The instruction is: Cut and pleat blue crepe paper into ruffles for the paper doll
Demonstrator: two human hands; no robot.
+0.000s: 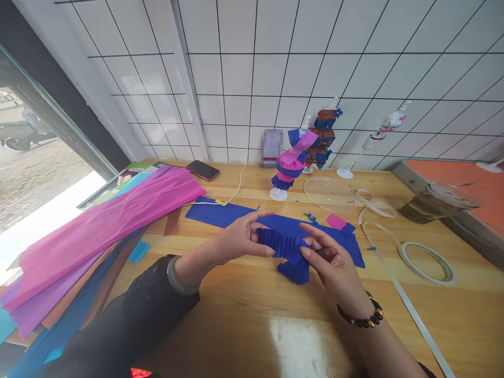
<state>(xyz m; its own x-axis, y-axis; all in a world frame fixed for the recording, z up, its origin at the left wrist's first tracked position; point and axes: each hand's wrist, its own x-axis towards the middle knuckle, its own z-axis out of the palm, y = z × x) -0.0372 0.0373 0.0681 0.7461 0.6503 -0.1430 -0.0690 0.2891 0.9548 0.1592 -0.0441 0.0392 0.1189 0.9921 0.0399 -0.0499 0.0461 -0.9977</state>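
Observation:
A pleated strip of dark blue paper [279, 243] stretches between my two hands above the wooden table. My left hand [246, 239] pinches its gathered left end between thumb and fingers. Thumb and fingers of my right hand [328, 257] grip the right end, where a loose tail of the strip folds down and back to the left. Behind the hands, a long flat sheet of blue paper [236, 212] lies across the table, partly hidden by them. A pink paper scrap [336, 221] rests near its right part.
Pink paper [118, 226] and other coloured sheets are piled at left. A phone [203, 170] lies behind. Paper-dressed figures [292, 165] stand near the tiled wall. At right are a tape roll [427, 262], white ribbon [409, 307] and a cup of dark liquid [431, 203].

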